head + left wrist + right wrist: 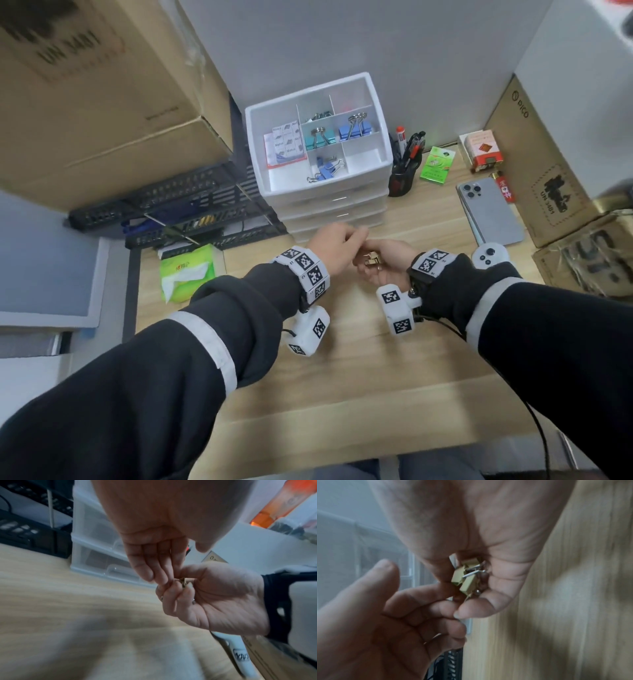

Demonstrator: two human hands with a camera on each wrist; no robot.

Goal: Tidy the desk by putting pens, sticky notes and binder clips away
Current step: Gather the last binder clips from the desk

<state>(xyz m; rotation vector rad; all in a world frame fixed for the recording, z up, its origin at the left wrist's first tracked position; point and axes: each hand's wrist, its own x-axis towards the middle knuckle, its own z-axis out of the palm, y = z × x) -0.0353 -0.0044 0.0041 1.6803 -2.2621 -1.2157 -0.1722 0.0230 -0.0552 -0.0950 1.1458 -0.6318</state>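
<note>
The left hand [334, 246] hangs just in front of the white drawer organiser [318, 150], its fingertips [164, 580] pinching at the small yellow binder clips [465, 577] held by the other hand. To its right and touching it, the right hand [383, 263] lies palm up, fingers curled round that little heap of clips.

The heap looks loose, wire handles tangled. If the left hand pulls one clip free, a snagged handle could drag a neighbour out, and it would likely drop to the desk [342, 359] and skip away. A tilt of the cupped palm would likely spill them too.

The organiser's open top tray already holds sticky notes [286, 144], with teal and blue clips to their right. Right of the organiser stand a pen cup [406, 171], a green packet, a phone [493, 212] and cardboard boxes; left of it, a tissue pack on light wood.
</note>
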